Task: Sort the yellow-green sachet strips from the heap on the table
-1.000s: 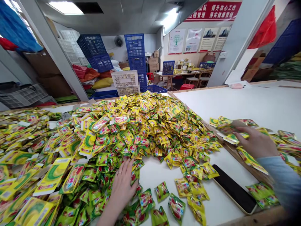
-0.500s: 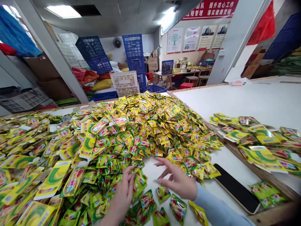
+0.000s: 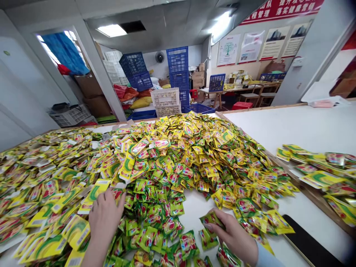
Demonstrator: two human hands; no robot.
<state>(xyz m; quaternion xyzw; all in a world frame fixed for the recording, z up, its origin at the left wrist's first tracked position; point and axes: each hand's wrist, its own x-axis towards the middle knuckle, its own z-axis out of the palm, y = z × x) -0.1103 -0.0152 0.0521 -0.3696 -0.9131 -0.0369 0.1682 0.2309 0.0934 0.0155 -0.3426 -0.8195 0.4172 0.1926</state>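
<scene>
A big heap of small yellow and green sachets (image 3: 178,159) covers the white table (image 3: 306,129). Flat yellow-green cards (image 3: 94,191) lie mixed in on the left side. My left hand (image 3: 104,218) rests palm down on the cards and sachets at the lower left, fingers closed together on the edge of a card. My right hand (image 3: 235,235) lies at the lower middle, its fingers pinching a green sachet (image 3: 211,218) at the heap's near edge. Several loose sachets (image 3: 187,243) lie between the two hands.
A black phone (image 3: 308,244) lies on the table at the lower right. A second pile of cards and sachets (image 3: 325,174) sits on the right, past a wooden strip (image 3: 314,194). Blue crates (image 3: 178,68) and a white basket (image 3: 166,100) stand behind the table.
The view has swung left. My left hand moved left from the loose sachets onto the cards. My right hand came down from mid-air and closed on a sachet.
</scene>
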